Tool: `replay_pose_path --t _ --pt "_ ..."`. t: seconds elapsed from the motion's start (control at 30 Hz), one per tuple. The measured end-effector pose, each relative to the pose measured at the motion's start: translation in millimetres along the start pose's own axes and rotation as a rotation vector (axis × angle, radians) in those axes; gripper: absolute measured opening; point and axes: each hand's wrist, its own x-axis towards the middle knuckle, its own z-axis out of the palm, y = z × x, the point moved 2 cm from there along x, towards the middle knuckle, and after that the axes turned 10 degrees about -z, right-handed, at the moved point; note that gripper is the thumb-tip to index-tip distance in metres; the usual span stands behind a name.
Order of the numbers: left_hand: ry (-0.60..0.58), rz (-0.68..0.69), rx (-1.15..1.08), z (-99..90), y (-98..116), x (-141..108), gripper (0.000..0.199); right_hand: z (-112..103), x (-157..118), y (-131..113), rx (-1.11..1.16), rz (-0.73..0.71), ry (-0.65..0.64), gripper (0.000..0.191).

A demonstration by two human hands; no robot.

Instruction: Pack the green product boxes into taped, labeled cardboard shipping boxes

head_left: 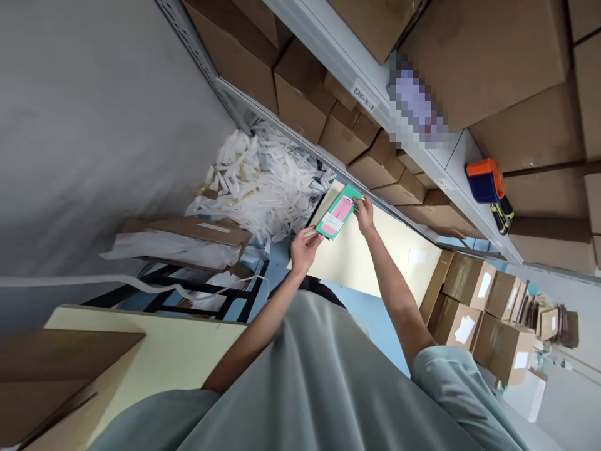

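Between my two hands is a flat green package [339, 212] with a pink panel and a white label on its front. My left hand [305, 248] grips its lower left corner, fingers closed on the edge. At the upper right corner my right hand [364, 215] pinches it between thumb and fingers. The package is tilted, held above a cream-coloured tabletop [370, 250]. I cannot make out exactly what is inside the package.
A heap of white paper strips [267, 181] lies beyond my left hand. Shelves with cardboard boxes [347, 128] run along the right; a tape dispenser [484, 180] sits on one shelf. Stacked cartons [462, 294] stand at right. A white cable [141, 285] crosses the left side.
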Motion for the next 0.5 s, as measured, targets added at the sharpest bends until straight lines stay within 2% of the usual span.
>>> replay_pose_path --t 0.1,0.23,0.4,0.5 --pt "0.044 -0.013 -0.035 15.3 -14.9 12.7 0.045 15.7 22.9 14.4 -0.199 -0.007 -0.076 0.041" --pt "0.054 -0.018 -0.005 23.8 -25.4 21.1 0.040 16.6 29.1 22.3 -0.441 -0.077 -0.077 0.047" --pt "0.100 0.037 0.037 17.6 -16.6 12.6 0.036 0.1 12.5 -2.4 -0.498 -0.201 -0.026 0.060" --pt "0.161 0.123 0.016 0.4 -1.1 -10.0 0.032 -2.9 -14.7 -19.7 -0.508 -0.351 -0.072 0.065"
